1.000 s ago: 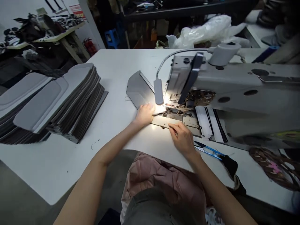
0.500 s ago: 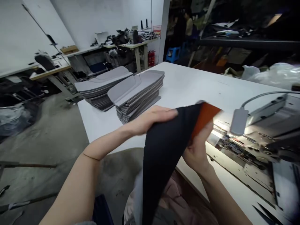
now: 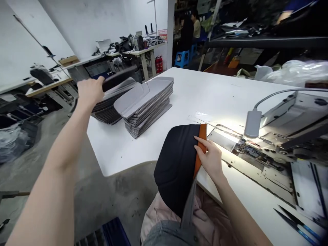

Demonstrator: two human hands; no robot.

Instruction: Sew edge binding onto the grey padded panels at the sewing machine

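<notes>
Hands (image 3: 90, 90) (image 3: 211, 159) apart (left probably palm-down)

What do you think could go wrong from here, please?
The black panel, pinched near its orange edge by the right hand, might slip. The dark piece in the left hand, close to the left pile, could disturb it. The scissors point blades-first toward the right arm and could nick it.

On the table (image 3: 194, 85), stacked panels (image 3: 153, 89) lie left of the sewing machine (image 3: 284, 118), scissors (image 3: 298, 225) before it.
</notes>
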